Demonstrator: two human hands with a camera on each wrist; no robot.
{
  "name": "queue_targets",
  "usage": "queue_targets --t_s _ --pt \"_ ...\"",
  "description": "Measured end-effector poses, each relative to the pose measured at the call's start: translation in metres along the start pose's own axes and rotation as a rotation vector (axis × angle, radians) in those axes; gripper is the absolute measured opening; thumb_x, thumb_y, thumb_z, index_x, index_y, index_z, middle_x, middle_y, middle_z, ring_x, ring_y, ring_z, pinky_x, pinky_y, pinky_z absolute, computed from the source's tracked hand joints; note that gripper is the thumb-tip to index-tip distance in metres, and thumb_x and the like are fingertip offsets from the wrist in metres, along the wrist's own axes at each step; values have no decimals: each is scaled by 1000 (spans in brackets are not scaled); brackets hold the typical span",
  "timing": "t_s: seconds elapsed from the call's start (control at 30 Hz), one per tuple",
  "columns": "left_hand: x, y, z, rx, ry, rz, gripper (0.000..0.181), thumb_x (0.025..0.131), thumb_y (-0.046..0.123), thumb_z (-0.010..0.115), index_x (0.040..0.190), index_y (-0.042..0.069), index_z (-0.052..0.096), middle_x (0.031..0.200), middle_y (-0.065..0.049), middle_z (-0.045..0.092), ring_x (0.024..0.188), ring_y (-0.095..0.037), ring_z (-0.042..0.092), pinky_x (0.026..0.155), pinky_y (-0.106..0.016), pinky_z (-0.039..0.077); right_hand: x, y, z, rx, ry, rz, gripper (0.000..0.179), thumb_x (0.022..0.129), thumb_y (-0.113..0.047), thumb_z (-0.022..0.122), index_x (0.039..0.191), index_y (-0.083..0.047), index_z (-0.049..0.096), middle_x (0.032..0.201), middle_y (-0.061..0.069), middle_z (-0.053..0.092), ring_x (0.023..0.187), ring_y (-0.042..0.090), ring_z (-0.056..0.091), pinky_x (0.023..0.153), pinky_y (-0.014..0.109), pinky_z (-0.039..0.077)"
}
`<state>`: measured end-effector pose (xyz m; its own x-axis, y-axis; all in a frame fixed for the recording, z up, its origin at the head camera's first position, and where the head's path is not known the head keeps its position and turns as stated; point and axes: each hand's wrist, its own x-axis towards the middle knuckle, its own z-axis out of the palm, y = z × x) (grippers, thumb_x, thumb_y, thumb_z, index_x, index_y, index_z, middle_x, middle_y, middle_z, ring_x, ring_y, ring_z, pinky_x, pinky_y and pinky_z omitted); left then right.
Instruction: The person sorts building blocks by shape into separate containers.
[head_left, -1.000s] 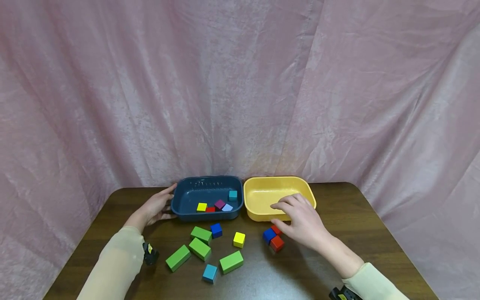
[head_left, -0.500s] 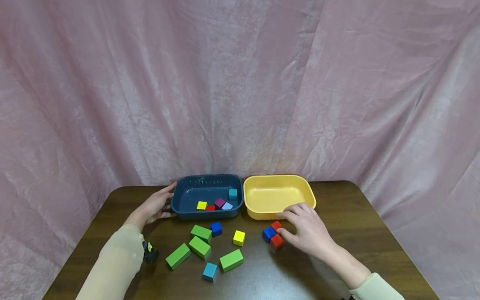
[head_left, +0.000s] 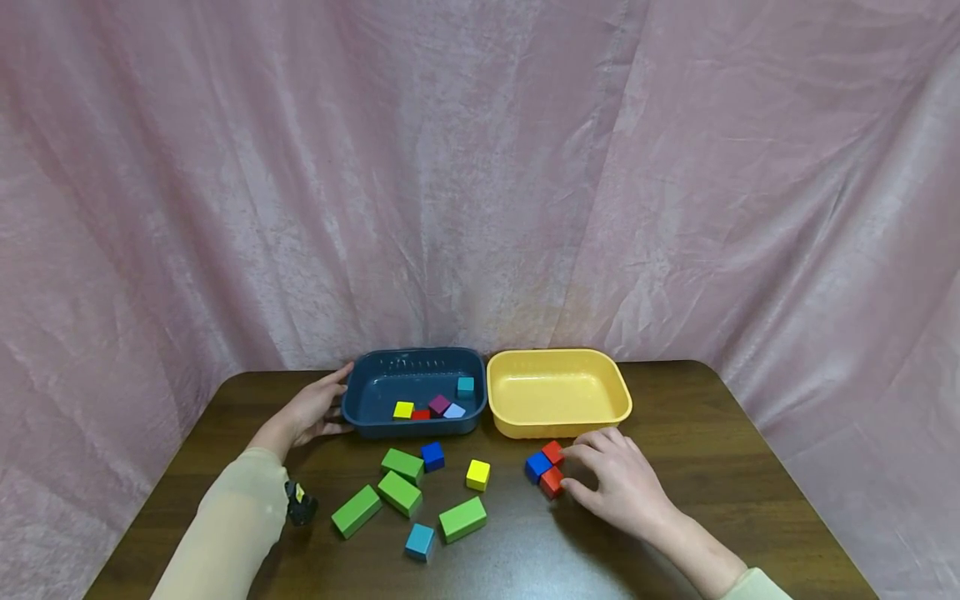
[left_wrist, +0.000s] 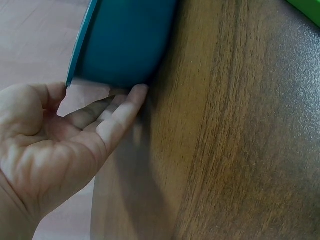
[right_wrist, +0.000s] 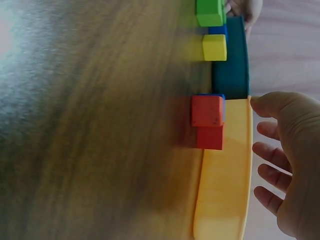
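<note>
At the left end of the dark blue tray point(head_left: 420, 428), my left hand point(head_left: 307, 412) touches the outer wall with straight fingers; in the left wrist view its thumb lies by the rim. My right hand point(head_left: 622, 483) is over the table in front of the yellow tray point(head_left: 558, 431), fingers relaxed and apart. Its thumb and fingertips are right beside a cluster of a far red cube point(head_left: 552, 452), a near red cube point(head_left: 551, 482) and a blue cube point(head_left: 537, 467). In the right wrist view the near red cube point(right_wrist: 207, 111) partly covers the blue one.
Several green blocks point(head_left: 400, 493), a yellow cube point(head_left: 477, 475), another blue cube point(head_left: 432, 457) and a light blue cube point(head_left: 420, 542) lie on the wooden table point(head_left: 720, 467). The dark blue tray holds several small blocks, including a purple one point(head_left: 439, 405). A pink curtain point(head_left: 480, 183) hangs behind.
My right hand has come down and back toward the near side, from over the yellow tray's front edge to beside the red cubes. My left hand stays at the blue tray.
</note>
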<state>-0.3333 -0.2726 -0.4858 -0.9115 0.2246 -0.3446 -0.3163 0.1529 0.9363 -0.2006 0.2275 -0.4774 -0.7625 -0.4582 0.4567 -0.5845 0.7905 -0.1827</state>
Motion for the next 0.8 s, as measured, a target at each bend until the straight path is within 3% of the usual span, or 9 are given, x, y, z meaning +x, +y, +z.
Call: queue_targets --t_s 0.8 --pt "1 -1 1 16 10 4 57 114 22 26 166 32 5 165 -26 21 139 -47 43 94 -54 54 -12 -6 26 -101 -97 159 41 72 -56 87 90 -21 75 97 -5 64 96 23 54 80 41 45"
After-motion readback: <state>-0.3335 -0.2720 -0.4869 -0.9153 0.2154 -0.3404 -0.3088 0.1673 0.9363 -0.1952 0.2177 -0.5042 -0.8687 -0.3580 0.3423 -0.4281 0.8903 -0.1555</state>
